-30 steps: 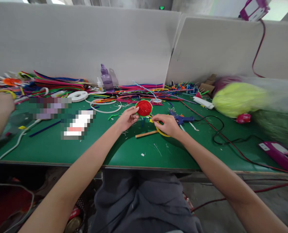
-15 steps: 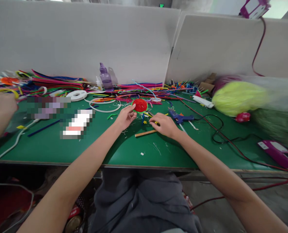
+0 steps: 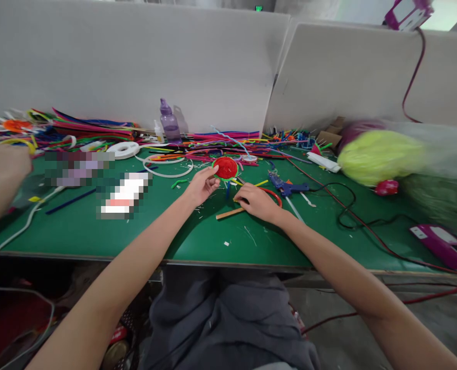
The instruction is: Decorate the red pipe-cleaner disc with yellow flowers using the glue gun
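My left hand (image 3: 203, 186) pinches the edge of a red fuzzy disc (image 3: 226, 168) with a green rim, holding it above the table. Just right of it, my right hand (image 3: 256, 199) is low over the table with its fingers drawn together. A small yellowish bit shows at its fingertips, too small to name. A flat wooden stick (image 3: 229, 214) lies beneath that hand, partly covered by it. Behind the hand curves a red band (image 3: 273, 194), partly hidden. A short blue piece (image 3: 228, 189) stands below the disc, and a yellow strip (image 3: 261, 183) lies beyond.
A blue glue gun (image 3: 288, 185) with a black cord lies to the right. Pipe cleaners (image 3: 93, 131) are heaped along the back, near a purple bottle (image 3: 169, 123). Yellow-green bagged material (image 3: 380, 156) stands far right. Another person's hand (image 3: 8, 164) is at far left.
My right hand has shifted slightly left, and the small yellow piece near its fingertips no longer shows on the table. The red band now shows behind it. My left hand still holds the disc.
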`<move>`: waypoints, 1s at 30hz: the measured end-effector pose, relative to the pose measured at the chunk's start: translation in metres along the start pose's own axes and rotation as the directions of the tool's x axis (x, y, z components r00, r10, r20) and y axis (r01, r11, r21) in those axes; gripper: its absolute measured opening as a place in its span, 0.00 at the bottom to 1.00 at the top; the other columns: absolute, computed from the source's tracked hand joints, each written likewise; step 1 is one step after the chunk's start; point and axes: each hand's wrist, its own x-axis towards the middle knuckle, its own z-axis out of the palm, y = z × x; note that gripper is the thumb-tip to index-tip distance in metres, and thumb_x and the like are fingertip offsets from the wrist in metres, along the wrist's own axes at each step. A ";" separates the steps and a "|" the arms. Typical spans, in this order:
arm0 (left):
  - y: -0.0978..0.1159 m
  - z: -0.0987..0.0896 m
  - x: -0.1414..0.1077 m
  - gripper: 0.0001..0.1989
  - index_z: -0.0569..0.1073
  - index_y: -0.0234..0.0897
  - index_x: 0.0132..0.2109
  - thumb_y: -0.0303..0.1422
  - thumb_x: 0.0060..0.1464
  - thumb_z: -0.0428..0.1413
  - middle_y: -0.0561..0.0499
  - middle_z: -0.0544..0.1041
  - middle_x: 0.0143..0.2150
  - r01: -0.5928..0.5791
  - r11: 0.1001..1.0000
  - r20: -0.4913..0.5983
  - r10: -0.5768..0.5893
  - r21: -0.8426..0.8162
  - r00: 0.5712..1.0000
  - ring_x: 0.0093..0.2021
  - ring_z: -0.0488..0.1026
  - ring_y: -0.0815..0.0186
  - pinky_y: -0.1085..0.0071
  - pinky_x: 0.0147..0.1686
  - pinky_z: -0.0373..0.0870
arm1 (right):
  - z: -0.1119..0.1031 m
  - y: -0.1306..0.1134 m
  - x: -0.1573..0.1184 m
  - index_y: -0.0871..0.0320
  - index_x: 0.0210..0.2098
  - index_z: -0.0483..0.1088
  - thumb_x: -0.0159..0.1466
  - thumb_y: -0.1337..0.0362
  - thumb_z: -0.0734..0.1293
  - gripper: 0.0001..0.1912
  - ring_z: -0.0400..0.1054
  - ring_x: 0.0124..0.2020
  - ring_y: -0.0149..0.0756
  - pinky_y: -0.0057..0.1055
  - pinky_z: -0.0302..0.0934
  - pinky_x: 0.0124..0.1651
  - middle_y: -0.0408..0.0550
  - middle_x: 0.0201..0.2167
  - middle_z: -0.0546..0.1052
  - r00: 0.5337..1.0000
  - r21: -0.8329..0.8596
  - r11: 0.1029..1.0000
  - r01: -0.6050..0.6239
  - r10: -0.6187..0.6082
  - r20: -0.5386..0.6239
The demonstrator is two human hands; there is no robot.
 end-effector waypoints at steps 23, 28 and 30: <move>-0.001 0.001 -0.001 0.16 0.66 0.36 0.29 0.31 0.42 0.68 0.60 0.67 0.20 0.012 0.999 0.039 -0.013 0.039 0.999 0.18 0.70 0.77 0.83 0.18 0.67 | -0.005 0.002 0.002 0.58 0.32 0.74 0.65 0.68 0.63 0.08 0.71 0.37 0.37 0.34 0.62 0.44 0.48 0.35 0.79 0.947 0.250 0.931 -0.266 0.301 -0.114; 0.000 0.002 -0.002 0.16 0.66 0.35 0.30 0.30 0.43 0.68 0.60 0.69 0.20 0.019 0.999 0.028 -0.020 0.048 0.999 0.18 0.69 0.78 0.84 0.18 0.67 | -0.010 0.004 0.003 0.58 0.32 0.75 0.62 0.64 0.63 0.08 0.72 0.34 0.36 0.33 0.64 0.40 0.47 0.32 0.80 0.893 0.386 0.853 -0.350 0.429 -0.138; 0.001 0.003 -0.003 0.16 0.66 0.35 0.30 0.30 0.43 0.68 0.60 0.69 0.20 0.025 0.999 0.023 -0.026 0.048 0.999 0.18 0.70 0.78 0.83 0.18 0.68 | -0.010 0.006 0.003 0.58 0.33 0.75 0.61 0.63 0.64 0.09 0.72 0.32 0.36 0.33 0.64 0.38 0.47 0.31 0.80 0.875 0.466 0.803 -0.371 0.471 -0.114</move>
